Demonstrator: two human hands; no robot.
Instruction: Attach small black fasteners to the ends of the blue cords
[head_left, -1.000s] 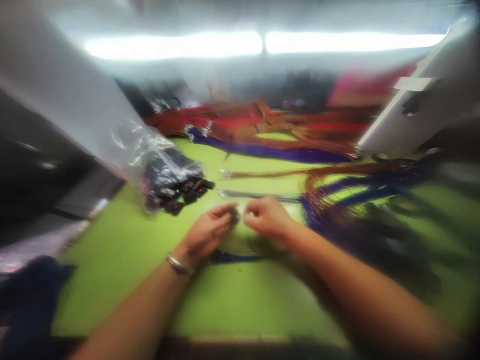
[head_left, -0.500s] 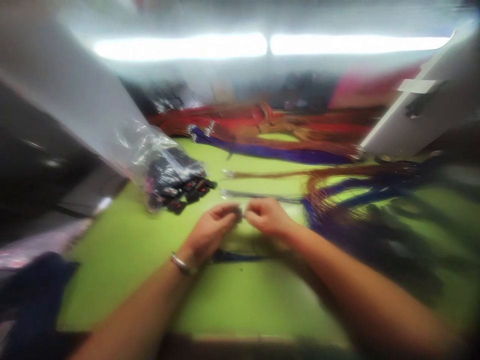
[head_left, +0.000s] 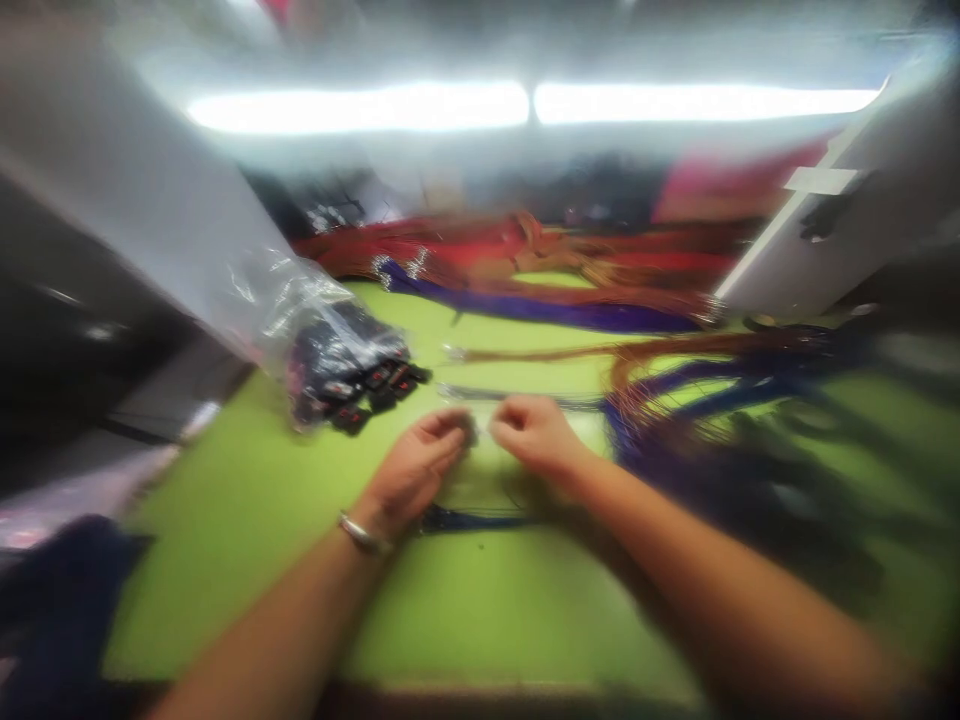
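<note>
Above the middle of the green table (head_left: 247, 560), both hands are held close together with their fingertips facing. My left hand (head_left: 420, 462), a bracelet at its wrist, is closed in a pinch on a small dark piece (head_left: 472, 432), too blurred to name exactly. My right hand (head_left: 538, 432) is closed too, its thumb and forefinger pinching what looks like a thin wire with a small pale tip (head_left: 484, 427). A narrow gap parts the two hands. Below them, a bundle of dark blue wires (head_left: 480, 521) lies on the table, partly hidden by the left wrist.
A clear plastic bag (head_left: 262, 290) of small black parts with red bits (head_left: 382, 385) lies at left. Brown wires (head_left: 540, 354) and grey wires (head_left: 525, 396) lie beyond my hands. Purple wires (head_left: 555, 308) and red wires (head_left: 465, 240) cross the back; a blue-brown tangle (head_left: 645, 400) is at right.
The fingertips have drawn slightly apart, widening the gap between the dark piece and the right hand. Both pinches stay closed. The whole view has shifted a little.
</note>
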